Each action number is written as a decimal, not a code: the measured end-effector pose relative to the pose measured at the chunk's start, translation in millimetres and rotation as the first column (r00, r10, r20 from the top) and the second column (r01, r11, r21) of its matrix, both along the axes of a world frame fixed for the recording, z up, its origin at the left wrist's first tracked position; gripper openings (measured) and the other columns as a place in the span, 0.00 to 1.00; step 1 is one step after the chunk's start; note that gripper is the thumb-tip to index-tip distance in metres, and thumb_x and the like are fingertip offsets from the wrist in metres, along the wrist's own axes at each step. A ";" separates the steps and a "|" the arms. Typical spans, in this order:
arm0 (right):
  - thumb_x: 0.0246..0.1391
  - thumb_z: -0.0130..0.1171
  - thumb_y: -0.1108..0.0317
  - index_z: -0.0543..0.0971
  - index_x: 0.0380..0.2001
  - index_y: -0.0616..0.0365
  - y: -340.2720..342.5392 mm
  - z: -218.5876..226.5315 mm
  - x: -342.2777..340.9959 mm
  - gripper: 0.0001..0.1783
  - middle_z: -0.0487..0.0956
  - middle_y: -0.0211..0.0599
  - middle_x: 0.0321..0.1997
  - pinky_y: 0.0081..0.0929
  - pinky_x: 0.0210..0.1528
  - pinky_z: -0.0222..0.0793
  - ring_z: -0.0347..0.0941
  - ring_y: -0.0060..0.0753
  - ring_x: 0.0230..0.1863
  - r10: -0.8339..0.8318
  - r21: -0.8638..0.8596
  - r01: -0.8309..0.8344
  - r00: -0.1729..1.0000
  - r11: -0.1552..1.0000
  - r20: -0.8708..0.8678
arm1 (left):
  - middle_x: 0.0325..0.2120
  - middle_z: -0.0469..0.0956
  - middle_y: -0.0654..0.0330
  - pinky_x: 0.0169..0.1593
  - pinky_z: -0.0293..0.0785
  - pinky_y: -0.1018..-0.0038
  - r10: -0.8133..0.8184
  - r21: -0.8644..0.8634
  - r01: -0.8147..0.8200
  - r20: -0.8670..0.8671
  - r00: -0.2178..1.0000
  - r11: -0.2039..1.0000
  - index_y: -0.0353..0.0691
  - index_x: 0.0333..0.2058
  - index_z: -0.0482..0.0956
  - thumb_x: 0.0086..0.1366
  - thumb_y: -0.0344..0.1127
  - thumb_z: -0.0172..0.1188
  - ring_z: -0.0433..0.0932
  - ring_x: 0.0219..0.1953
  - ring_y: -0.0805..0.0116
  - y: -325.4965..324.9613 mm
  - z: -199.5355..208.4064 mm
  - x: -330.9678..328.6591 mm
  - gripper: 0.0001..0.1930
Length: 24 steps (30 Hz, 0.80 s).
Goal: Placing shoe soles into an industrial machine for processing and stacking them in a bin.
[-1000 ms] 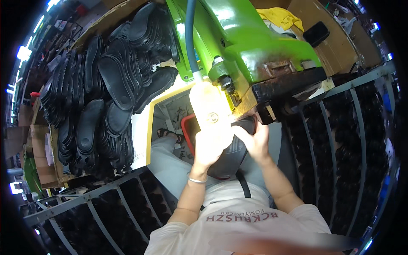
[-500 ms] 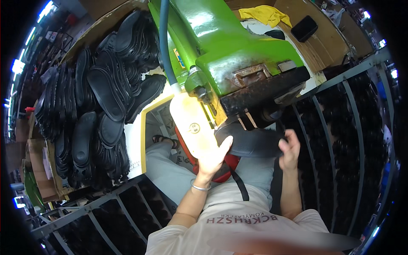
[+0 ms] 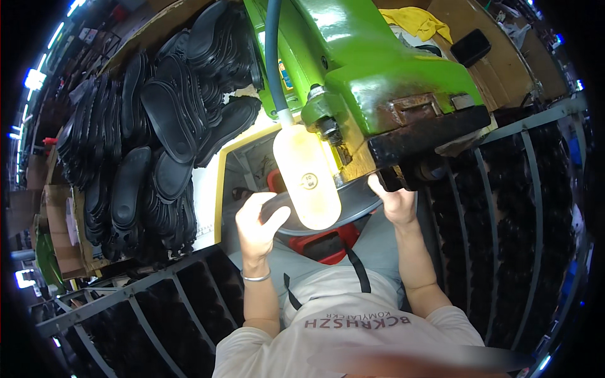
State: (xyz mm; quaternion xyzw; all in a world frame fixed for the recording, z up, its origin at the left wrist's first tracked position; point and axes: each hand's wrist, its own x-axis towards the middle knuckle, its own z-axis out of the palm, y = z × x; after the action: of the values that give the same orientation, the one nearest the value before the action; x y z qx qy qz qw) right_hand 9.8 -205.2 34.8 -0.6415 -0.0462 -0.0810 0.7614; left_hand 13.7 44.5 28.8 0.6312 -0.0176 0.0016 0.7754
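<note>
Head view. Centre: a dark sole point(image 3: 357, 201), its left end gripped between thumb and fingers of the left hand point(image 3: 255, 225), its right end held by the right hand point(image 3: 399, 205). A lit lamp point(image 3: 307, 179) partly covers it. Upper right of centre: green machine point(image 3: 397, 79).

Left hand point(image 3: 254, 228) grips one end of a black shoe sole point(image 3: 360, 203); right hand point(image 3: 398, 203) holds the other, beside the green industrial machine's point(image 3: 372, 66) head. A lit lamp point(image 3: 305, 173) hides the sole's middle. Black footwear soles point(image 3: 167, 116) are piled at left. Yellow cloth point(image 3: 417, 22) lies beyond the machine.
</note>
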 end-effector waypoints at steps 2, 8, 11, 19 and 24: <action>0.48 0.58 0.77 0.64 0.51 0.66 11.2 5.6 0.3 0.25 0.72 0.33 0.47 0.19 0.51 0.64 0.69 0.21 0.47 0.048 0.137 -0.037 0.996 0.990 -0.081 | 0.28 0.77 0.59 0.37 0.71 0.81 0.020 0.038 -0.018 -0.050 0.999 0.999 0.31 0.32 0.74 0.51 0.20 0.64 0.75 0.30 0.76 11.7 -14.9 -13.8 0.10; 0.41 0.65 0.81 0.66 0.49 0.66 22.9 5.4 8.9 0.30 0.76 0.33 0.42 0.20 0.48 0.67 0.72 0.22 0.41 0.093 0.094 -0.081 0.986 0.992 -0.138 | 0.29 0.79 0.56 0.39 0.75 0.79 -0.157 -0.006 0.161 -0.245 0.957 0.987 0.32 0.30 0.73 0.50 0.16 0.64 0.77 0.32 0.75 4.3 -40.8 -49.7 0.10; 0.42 0.65 0.79 0.75 0.37 0.67 10.4 1.2 7.2 0.16 0.77 0.32 0.36 0.14 0.37 0.67 0.72 0.17 0.34 -0.009 -0.019 0.010 0.999 1.000 0.043 | 0.30 0.80 0.54 0.38 0.76 0.79 -0.058 0.080 0.068 -0.121 0.991 0.994 0.30 0.31 0.75 0.50 0.17 0.64 0.78 0.31 0.74 -8.3 -35.6 -42.4 0.10; 0.52 0.60 0.73 0.74 0.36 0.66 -56.6 -2.2 18.8 0.09 0.77 0.32 0.33 0.14 0.37 0.66 0.71 0.16 0.33 -0.365 0.185 0.346 0.928 0.920 0.078 | 0.24 0.78 0.63 0.29 0.71 0.80 -0.086 0.309 -0.027 0.347 0.934 0.951 0.35 0.32 0.78 0.47 0.28 0.72 0.74 0.23 0.73 -67.2 -0.8 6.0 0.14; 0.52 0.58 0.76 0.73 0.33 0.64 -37.4 9.4 17.9 0.06 0.75 0.29 0.31 0.11 0.35 0.65 0.69 0.14 0.30 -0.385 0.192 0.384 0.922 0.903 -0.036 | 0.26 0.77 0.63 0.32 0.72 0.78 -0.151 0.488 -0.179 0.562 0.813 0.854 0.34 0.33 0.77 0.47 0.29 0.72 0.73 0.26 0.73 -51.1 0.2 15.4 0.16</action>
State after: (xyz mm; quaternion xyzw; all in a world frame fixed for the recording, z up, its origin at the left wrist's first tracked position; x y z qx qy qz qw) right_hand 27.7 -242.6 44.2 -0.5600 0.0882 -0.2345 0.7897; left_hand 29.1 -6.6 29.0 0.7854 -0.2483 0.1956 0.5322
